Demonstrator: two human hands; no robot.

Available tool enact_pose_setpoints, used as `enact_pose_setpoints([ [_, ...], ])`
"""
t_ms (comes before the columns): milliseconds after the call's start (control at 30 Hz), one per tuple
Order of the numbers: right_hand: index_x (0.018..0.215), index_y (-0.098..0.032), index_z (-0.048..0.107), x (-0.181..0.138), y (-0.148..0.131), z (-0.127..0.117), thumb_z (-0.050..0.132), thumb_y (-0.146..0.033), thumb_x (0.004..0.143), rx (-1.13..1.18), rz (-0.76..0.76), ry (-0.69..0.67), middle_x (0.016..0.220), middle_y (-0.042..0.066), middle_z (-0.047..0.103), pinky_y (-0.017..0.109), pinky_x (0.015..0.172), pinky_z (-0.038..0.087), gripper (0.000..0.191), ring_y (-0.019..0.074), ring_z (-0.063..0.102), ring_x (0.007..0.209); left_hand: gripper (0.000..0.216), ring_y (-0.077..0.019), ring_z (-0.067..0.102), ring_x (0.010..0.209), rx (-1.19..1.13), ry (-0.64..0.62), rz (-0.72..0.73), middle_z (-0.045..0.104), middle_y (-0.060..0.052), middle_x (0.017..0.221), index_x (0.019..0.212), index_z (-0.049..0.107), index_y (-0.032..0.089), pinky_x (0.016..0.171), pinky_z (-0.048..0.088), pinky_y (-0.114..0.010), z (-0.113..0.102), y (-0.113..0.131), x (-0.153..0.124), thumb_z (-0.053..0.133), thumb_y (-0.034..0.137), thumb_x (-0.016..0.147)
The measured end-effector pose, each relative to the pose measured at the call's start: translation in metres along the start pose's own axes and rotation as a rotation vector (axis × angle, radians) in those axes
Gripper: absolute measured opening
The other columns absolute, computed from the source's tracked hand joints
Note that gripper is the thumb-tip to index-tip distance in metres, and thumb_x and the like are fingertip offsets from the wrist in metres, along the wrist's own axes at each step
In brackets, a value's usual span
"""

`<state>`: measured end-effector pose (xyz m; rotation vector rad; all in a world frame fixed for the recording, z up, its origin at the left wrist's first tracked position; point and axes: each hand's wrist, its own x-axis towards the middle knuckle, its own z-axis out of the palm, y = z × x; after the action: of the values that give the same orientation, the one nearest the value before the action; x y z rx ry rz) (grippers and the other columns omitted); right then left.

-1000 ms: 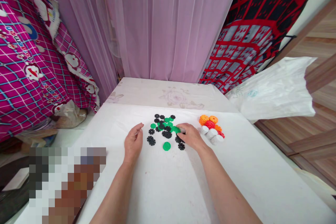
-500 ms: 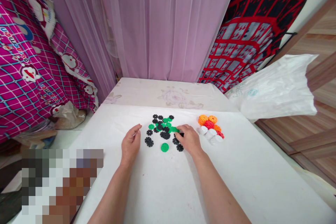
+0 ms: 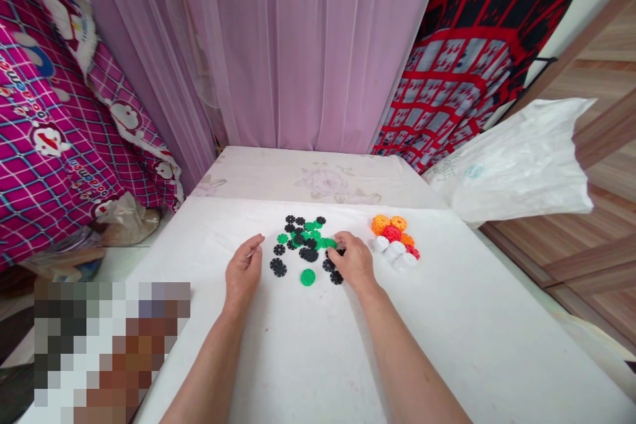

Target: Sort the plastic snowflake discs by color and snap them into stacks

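Note:
A loose pile of green and black notched plastic discs (image 3: 304,241) lies in the middle of the white table (image 3: 318,344). My right hand (image 3: 352,260) rests at the pile's right edge, fingertips pinched on a green disc (image 3: 328,243). My left hand (image 3: 243,270) sits on the table left of the pile, fingers loosely curled, beside a black disc (image 3: 278,267). What it holds, if anything, does not show. One green disc (image 3: 307,277) lies apart in front of the pile.
A cluster of orange, red and white discs (image 3: 396,243) lies right of my right hand. A white plastic bag (image 3: 517,165) hangs over the table's right edge. Purple curtains and patterned blankets stand behind the table; clutter sits on the floor at left.
Both hands have stayed by the pile. The view has shifted slightly, and my right fingertips have closed a little further on the green disc.

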<state>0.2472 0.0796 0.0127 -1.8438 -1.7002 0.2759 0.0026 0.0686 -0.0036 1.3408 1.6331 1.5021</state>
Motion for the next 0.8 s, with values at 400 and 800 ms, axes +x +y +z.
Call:
enact_pose_setpoints([
  [400,0.092,-0.024,0.057,-0.053,-0.041,-0.018,0.062,-0.015,0.067,0.165,-0.310,-0.129,0.090,0.001,0.067,0.032,0.080,0.044,0.026,0.0194,0.060,0.087,0.029,-0.0209,0.064,0.111,-0.003,-0.012,0.008,0.071,-0.007,0.115,0.102,0.071,0.021,0.102,0.047,-0.040,0.001,-0.001,0.001,0.053,0.034,0.083],
  [800,0.094,-0.025,0.059,-0.053,-0.042,-0.013,0.062,-0.017,0.069,0.089,-0.307,-0.152,0.089,0.001,0.068,0.033,0.082,0.043,0.027,0.0210,0.059,0.087,0.027,-0.0210,0.063,0.112,-0.026,-0.010,-0.017,0.071,-0.006,0.116,0.100,0.071,0.023,0.100,0.049,-0.039,0.000,0.002,0.000,0.054,0.034,0.083],
])
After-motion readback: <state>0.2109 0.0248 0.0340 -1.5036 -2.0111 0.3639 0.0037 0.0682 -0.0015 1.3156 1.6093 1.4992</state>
